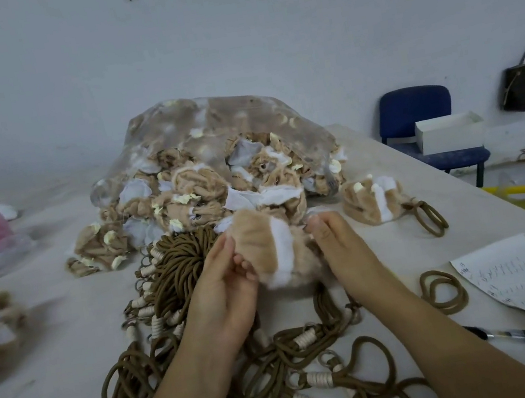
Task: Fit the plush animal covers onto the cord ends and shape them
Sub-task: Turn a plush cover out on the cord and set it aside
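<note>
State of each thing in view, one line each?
Tan-and-white plush cover: held between both hands
Left hand: grips the cover
Right hand: pinches the cover's edge
Clear plastic bag of plush covers: open, covers spilling out
Brown cord loops: heaped loose, bare
Tan plush piece at right: cord loop attached

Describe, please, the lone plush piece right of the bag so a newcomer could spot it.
Start at the big clear bag of tan plush covers at the back of the table. Just right of it lies one tan-and-white plush piece alone. Unlike the bag's covers, it has brown cord loops sticking out.
</note>
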The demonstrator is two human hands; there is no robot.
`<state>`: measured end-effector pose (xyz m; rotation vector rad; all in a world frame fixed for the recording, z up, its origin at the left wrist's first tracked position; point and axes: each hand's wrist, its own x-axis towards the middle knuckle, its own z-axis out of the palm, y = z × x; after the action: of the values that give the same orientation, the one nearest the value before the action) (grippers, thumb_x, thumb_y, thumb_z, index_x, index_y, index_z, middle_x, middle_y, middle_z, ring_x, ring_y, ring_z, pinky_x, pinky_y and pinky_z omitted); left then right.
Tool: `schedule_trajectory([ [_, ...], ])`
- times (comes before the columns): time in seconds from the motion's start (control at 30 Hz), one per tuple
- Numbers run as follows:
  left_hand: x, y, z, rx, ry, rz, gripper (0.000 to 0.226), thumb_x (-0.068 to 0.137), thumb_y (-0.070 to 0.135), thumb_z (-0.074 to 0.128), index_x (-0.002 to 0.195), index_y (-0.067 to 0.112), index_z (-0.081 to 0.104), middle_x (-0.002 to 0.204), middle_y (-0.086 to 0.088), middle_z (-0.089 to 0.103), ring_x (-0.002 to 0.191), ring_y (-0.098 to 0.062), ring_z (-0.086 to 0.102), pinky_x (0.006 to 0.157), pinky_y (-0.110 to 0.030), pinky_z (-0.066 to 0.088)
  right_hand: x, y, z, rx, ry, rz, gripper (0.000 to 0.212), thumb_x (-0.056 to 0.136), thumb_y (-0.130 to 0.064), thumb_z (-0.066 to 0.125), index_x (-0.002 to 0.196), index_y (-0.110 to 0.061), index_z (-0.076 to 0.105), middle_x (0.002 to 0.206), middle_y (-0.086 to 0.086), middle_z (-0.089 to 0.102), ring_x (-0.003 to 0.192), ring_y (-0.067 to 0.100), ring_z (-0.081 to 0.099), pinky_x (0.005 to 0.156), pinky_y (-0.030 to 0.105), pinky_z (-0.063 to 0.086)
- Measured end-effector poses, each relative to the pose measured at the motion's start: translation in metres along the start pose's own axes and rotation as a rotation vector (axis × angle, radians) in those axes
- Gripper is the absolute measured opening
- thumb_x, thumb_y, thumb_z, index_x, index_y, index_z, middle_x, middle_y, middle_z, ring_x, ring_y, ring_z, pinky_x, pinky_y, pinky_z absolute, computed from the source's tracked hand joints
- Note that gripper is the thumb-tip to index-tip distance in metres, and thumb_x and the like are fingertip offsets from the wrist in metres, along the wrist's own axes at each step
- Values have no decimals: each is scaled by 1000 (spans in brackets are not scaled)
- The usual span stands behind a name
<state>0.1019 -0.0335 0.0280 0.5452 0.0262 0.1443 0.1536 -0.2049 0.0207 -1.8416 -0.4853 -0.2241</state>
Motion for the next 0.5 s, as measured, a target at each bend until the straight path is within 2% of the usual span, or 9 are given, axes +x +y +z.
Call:
schedule_trajectory([
  [0.03,0,-1,-1,-30,-4,3,37,84,10,57,120,3,58,85,-6,61,72,-7,58,76,-16,52,-1,-1,4,8,-32,25,64,65,-93,27,98,-44,51,99,-22,57,88,-14,53,63,0,36],
  [0.1,0,-2,-1,-64,-9,5,43,83,11,57,126,4,55,88,-5,61,75,-6,57,83,-16,50,-2,-3,10,20,-89,82,71,54,-100,28,98,-48,50,103,-24,58,88,-18,52,64,4,38],
  [0.13,1,-3,-2,-81,-13,3,44,83,11,57,125,3,55,89,-6,63,77,-7,59,86,-18,51,-4,-3,12,9,-123,102,71,54,-99,31,103,-50,47,112,-23,56,93,-16,51,69,6,40],
  [0.17,0,-2,-2,-103,-20,-2,40,82,10,57,122,3,57,86,-6,66,74,-7,62,81,-17,55,-5,-2,12,-49,-141,89,71,57,-95,36,113,-51,43,122,-21,52,102,-13,49,78,11,42],
  [0.23,-1,-2,-2,-147,-32,-21,34,81,7,57,115,3,57,80,-6,67,64,-6,63,62,-15,55,-6,-3,13,-240,-132,-41,78,66,-84,45,132,-46,34,134,-24,34,123,-5,36,98,19,34],
  [0.3,-2,-4,-1,-165,-23,-54,37,82,4,57,118,4,54,79,-7,65,60,-5,61,52,-13,50,-7,-5,18,-364,-124,-237,79,73,-75,51,140,-39,30,139,-22,28,132,-2,24,105,18,24],
  [0.4,-4,-6,0,-50,21,-47,32,79,3,59,110,5,55,76,-8,60,54,-6,57,45,-13,46,-6,-6,23,-463,-144,-338,59,90,-46,56,140,-21,40,140,-5,42,128,8,35,102,19,26],
  [0.47,-6,-9,3,171,60,31,22,79,7,63,101,7,57,76,-7,63,54,-7,58,46,-15,46,-4,-5,19,-436,-104,-321,31,96,-25,52,126,-16,54,121,0,57,109,12,49,88,20,34],
  [0.5,-9,-12,4,343,67,101,20,83,9,65,101,11,59,79,-6,66,58,-8,61,48,-15,47,-4,-5,15,-359,-80,-279,20,98,-22,50,116,-19,59,108,-2,61,98,7,53,80,20,38],
])
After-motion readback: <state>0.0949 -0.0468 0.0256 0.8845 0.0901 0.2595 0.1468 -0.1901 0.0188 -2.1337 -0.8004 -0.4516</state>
